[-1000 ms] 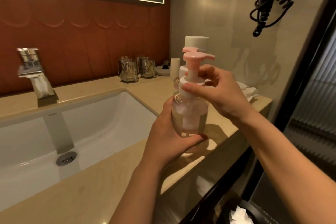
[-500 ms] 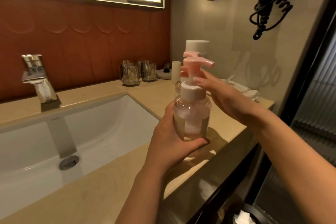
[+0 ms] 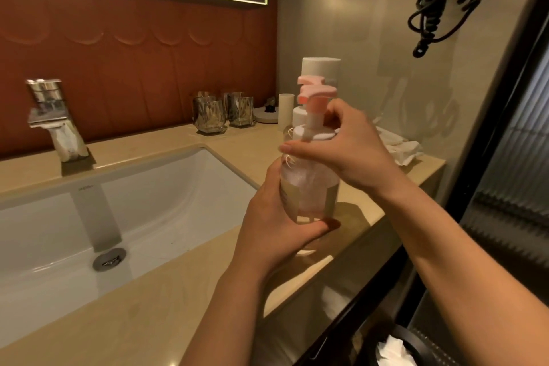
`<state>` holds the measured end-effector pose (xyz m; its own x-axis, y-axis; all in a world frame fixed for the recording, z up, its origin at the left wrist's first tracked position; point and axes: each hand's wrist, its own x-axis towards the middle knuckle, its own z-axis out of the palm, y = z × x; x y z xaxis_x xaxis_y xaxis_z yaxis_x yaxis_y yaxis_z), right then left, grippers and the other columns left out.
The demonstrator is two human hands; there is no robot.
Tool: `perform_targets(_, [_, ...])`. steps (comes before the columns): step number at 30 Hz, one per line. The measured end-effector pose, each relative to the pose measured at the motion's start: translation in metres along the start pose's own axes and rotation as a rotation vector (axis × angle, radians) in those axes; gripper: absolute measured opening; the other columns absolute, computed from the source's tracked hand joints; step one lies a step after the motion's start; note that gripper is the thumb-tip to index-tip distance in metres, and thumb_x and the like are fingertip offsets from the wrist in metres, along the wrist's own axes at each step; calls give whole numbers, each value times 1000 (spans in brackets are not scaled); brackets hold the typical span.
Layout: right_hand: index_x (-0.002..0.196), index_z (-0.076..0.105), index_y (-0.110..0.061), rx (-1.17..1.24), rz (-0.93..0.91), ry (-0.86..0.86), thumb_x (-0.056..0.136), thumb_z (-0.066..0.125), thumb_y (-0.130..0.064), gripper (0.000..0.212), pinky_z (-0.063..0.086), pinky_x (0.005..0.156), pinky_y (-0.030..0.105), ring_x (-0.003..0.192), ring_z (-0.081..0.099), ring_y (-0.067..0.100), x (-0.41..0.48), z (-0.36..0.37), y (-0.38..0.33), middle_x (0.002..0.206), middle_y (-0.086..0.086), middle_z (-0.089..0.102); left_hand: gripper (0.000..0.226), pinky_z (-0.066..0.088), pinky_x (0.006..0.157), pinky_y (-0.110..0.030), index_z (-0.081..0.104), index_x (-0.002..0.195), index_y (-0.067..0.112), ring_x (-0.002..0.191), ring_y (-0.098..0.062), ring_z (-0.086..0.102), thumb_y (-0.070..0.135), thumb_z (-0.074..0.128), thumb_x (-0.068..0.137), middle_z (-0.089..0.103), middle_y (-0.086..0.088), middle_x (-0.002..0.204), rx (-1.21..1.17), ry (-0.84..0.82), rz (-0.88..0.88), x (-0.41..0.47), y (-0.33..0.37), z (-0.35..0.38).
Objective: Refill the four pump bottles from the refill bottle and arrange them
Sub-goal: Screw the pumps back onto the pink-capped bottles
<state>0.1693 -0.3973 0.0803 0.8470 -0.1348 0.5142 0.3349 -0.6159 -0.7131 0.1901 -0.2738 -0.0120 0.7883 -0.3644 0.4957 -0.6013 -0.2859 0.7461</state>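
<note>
Left hand point(image 3: 276, 223) is gripping the clear pump bottle point(image 3: 309, 187) round its lower body, thumb lying across the front. Right hand point(image 3: 350, 151) is wrapping the white collar point(image 3: 309, 135) from the right, fingers curled round it, just under the pink pump head point(image 3: 318, 93), whose nozzle is pointing left. Bottle is sitting upright between both hands at the counter point(image 3: 148, 321) edge; can't tell if its base is touching. Pinkish liquid is showing inside. Directly behind the grip: second pump bottle point(image 3: 298, 116), tall white container point(image 3: 320, 68). Left of the grip: sink point(image 3: 148, 202). Behind-left: glass tumblers point(image 3: 209, 116). Right of the right hand: crumpled tissue point(image 3: 401, 148).
</note>
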Motion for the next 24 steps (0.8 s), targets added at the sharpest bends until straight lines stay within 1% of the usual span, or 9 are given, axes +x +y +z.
perform_targets(4, [115, 47, -23, -136, 30, 47, 59, 75, -58, 72, 49, 87, 38, 105, 53, 17, 3, 8, 1, 115, -3, 56, 89, 36, 64, 6, 17, 109, 66, 88, 35, 37, 47, 84, 53, 37, 48, 95, -12, -3, -19, 0, 2, 0])
perform_targets(7, [122, 47, -24, -309, -16, -35, 63, 59, -72, 77, 43, 94, 39, 112, 42, 14, 0, 4, 0, 118, -5, 50, 86, 39, 65, 0, 22, 108, 64, 89, 26, 44, 46, 85, 53, 42, 44, 98, -32, -7, -37, 0, 2, 0])
perform_targets(9, [120, 50, -26, -180, -52, -182, 70, 53, -74, 69, 43, 95, 34, 112, 43, 13, -2, -3, -2, 118, -3, 51, 89, 38, 70, -5, 22, 113, 62, 91, 20, 46, 47, 85, 52, 45, 40, 100, -44, 2, -45, 1, 1, 0])
perform_targets(11, [119, 49, -32, 107, -23, -339, 80, 49, -58, 47, 43, 92, 23, 114, 48, 9, -3, -10, 1, 124, -5, 53, 95, 36, 73, -6, 19, 120, 58, 94, 19, 45, 48, 84, 52, 44, 39, 103, -33, 11, -29, 1, 0, -1])
perform_targets(13, [125, 48, -33, 259, 30, -417, 82, 47, -44, 44, 38, 96, 23, 120, 49, 7, -3, -16, 9, 131, -8, 53, 96, 34, 72, -2, 15, 120, 60, 92, 24, 41, 51, 83, 52, 39, 43, 104, -6, 17, -11, 1, 0, -1])
perform_targets(16, [124, 57, -21, 346, 46, -365, 85, 59, -35, 41, 38, 101, 32, 116, 54, 11, -1, -18, 14, 123, -5, 61, 98, 34, 74, -2, 14, 122, 59, 94, 23, 41, 53, 82, 52, 38, 43, 106, -2, 23, -6, 0, -1, 0])
perform_targets(18, [116, 63, -16, 367, 45, -295, 74, 63, -32, 45, 42, 98, 34, 111, 58, 13, -1, -17, 12, 114, -2, 67, 99, 36, 78, -5, 16, 126, 56, 96, 20, 42, 52, 82, 52, 40, 40, 107, -3, 26, -7, 1, -3, 0])
perform_targets(21, [113, 66, -13, 351, 40, -165, 64, 71, -35, 54, 43, 99, 41, 109, 59, 15, -3, -12, 10, 110, -2, 68, 100, 38, 78, -7, 18, 128, 53, 95, 19, 42, 50, 83, 52, 40, 40, 106, 5, 21, -8, 1, -4, 0])
perform_targets(24, [111, 65, -13, 314, 47, -43, 64, 78, -33, 52, 49, 87, 30, 100, 60, 11, -7, -1, 8, 105, -3, 67, 99, 40, 76, -7, 20, 128, 52, 95, 17, 46, 49, 84, 53, 42, 39, 104, 8, 18, -19, 1, -4, 1])
